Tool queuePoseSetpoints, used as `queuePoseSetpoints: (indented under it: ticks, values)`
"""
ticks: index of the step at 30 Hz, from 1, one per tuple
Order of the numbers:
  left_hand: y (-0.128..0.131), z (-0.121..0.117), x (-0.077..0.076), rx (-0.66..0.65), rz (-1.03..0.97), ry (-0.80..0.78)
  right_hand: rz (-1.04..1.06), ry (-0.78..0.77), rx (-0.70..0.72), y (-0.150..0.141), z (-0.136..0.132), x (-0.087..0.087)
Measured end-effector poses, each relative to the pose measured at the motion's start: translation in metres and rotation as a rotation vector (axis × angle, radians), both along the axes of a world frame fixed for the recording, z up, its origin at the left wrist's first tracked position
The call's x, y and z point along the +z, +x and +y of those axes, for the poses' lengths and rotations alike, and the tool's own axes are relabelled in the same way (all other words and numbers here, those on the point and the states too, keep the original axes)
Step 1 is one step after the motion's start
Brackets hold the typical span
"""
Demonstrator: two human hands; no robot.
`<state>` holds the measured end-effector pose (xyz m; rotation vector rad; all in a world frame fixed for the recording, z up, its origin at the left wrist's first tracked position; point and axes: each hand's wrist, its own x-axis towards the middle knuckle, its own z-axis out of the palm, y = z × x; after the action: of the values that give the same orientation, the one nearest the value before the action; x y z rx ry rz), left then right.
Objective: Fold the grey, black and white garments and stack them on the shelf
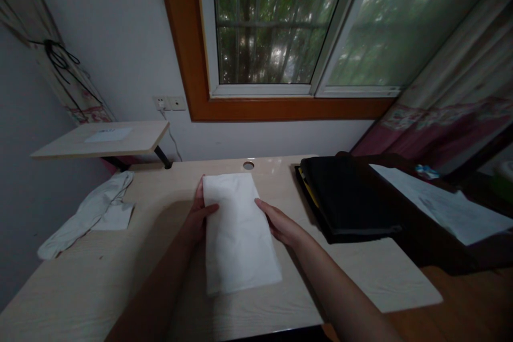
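Note:
A white folded cloth [240, 240], flat and roughly rectangular, is held above the desk [276, 307] in front of me. My left hand [198, 214] grips its left edge, the thumb lying on top and the fingers behind it. At the opposite edge, my right hand [278, 219] pinches the cloth with the thumb on the upper face; its other fingers are mostly hidden underneath.
On the left lies a crumpled white cloth [90, 214], below a raised shelf [100, 141]. A black folder [348, 197] rests to the right. Beyond it, a white sheet [441, 200] lies on a dark surface. A window [272, 26] is behind the desk.

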<state>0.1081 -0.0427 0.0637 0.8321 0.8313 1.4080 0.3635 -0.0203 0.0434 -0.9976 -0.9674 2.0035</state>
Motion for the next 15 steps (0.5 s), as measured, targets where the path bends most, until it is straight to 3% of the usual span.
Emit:
queuePoseSetpoints:
  ticks: [3,6,12,15]
  values:
    - [0.001,0.000,0.001,-0.004,0.022,-0.002,0.038,-0.014,0.017,0.001,0.001,0.002]
    - [0.001,0.002,-0.002,-0.014,0.077,0.009,0.102,0.069,-0.042,0.002,-0.001,0.004]
    - [-0.002,0.009,-0.024,0.007,0.193,0.071,0.133,0.325,-0.137,-0.006,-0.008,0.001]
    - [-0.003,0.013,-0.032,0.046,0.275,0.116,0.073,0.379,-0.201,-0.012,-0.009,-0.003]
